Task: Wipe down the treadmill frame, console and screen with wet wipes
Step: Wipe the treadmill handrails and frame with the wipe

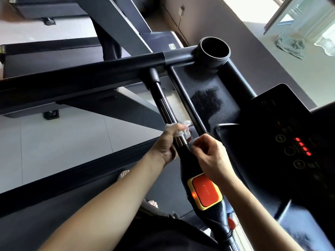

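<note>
Left hand (167, 143) clamps wet wipe (183, 130) round chrome handlebar (165, 108); right hand (211, 157) fingers bent beside it, grip unclear.

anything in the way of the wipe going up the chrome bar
Nothing visible does. The left hand grips the wet wipe round the chrome bar; the bar is bare up to the black collar. The right hand touches it lower down.

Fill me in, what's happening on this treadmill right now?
A person is wiping the treadmill. The left hand grips a white wet wipe wrapped round the chrome grip bar. The right hand is at the black section just below; its grip is unclear. The tray looks dusty, and the console shows red lights.
</note>
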